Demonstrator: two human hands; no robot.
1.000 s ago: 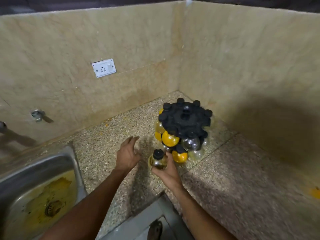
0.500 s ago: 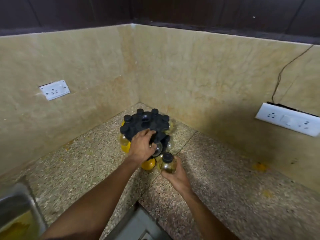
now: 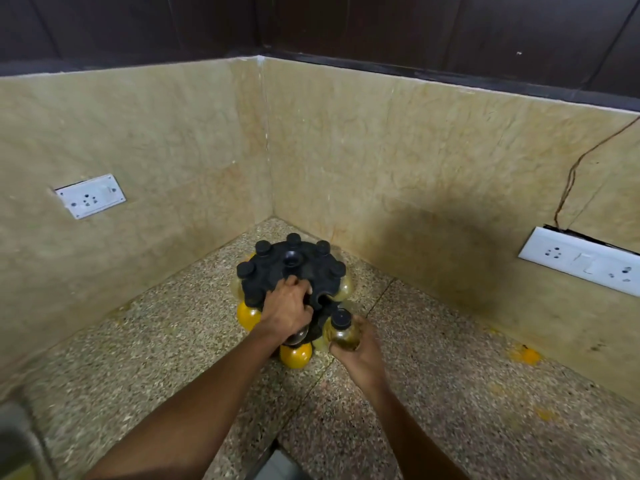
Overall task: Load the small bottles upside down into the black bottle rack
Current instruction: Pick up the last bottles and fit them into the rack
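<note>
Head view: right hand (image 3: pixel 360 351) grips one capped bottle (image 3: pixel 341 329) upright, just beside the black rack (image 3: pixel 294 271), left hand (image 3: pixel 287 311) curled over its near edge, six caps visible on top.

- A home kitchen corner is shown.
- A speckled stone counter (image 3: pixel 450 393) is backed by beige marble walls (image 3: pixel 156 140).
- Wall sockets (image 3: pixel 90 196) are mounted left and right.
- Dark cabinets (image 3: pixel 381 26) are seen above.

One rack (image 3: pixel 277 271), two wall sockets (image 3: pixel 90 195), two hands (image 3: pixel 285 311).
</note>
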